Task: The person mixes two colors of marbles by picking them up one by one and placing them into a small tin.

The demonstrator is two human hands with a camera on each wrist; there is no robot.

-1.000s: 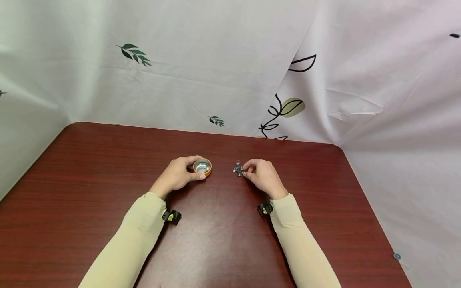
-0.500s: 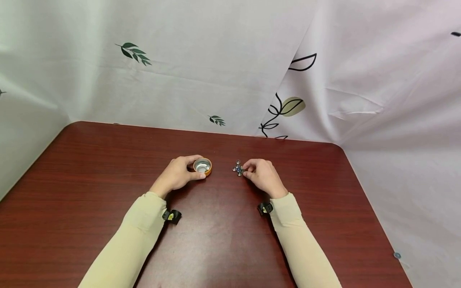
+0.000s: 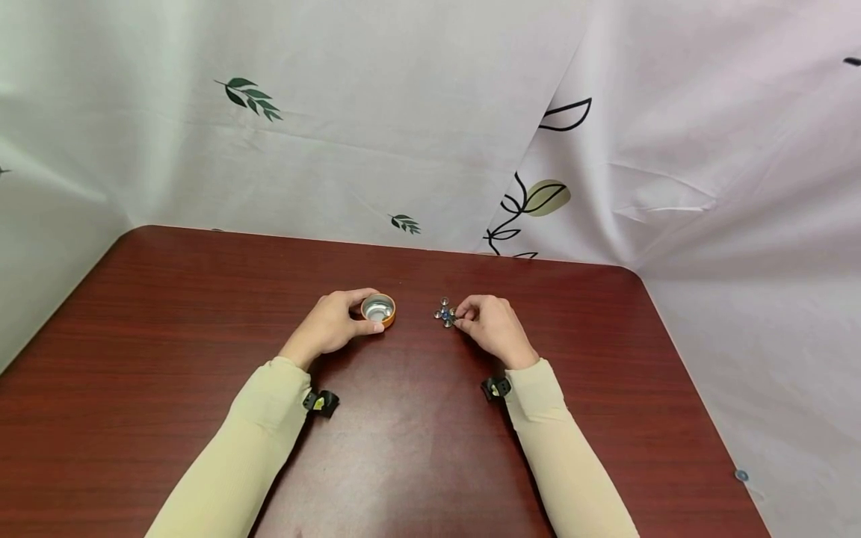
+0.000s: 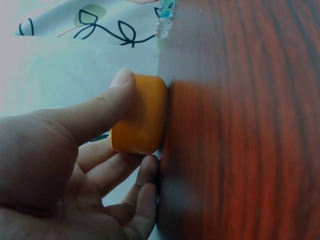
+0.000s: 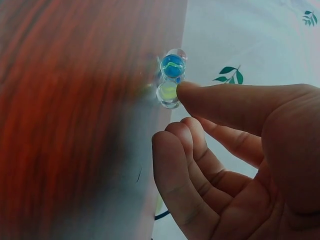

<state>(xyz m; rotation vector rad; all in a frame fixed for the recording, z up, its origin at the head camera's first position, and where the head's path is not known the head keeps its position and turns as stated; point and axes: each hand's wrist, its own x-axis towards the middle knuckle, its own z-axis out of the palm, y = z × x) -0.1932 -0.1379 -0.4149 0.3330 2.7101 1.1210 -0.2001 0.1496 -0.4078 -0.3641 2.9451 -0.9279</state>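
L hand grips orange cup, mid-table. R hand — thumb and finger pinching at marbles just right of it. Best take one marble, w/ cup kept steady.

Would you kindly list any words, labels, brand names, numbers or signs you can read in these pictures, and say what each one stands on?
None: no readable text shows in any view.
Orange tin, held by the left hand: plain side, no label visible.
Glass marbles at the right hand: no marks.
Backdrop cloth: printed leaves and line drawings only, no letters.
Wrist straps' small yellow-and-black patch: too small to read.
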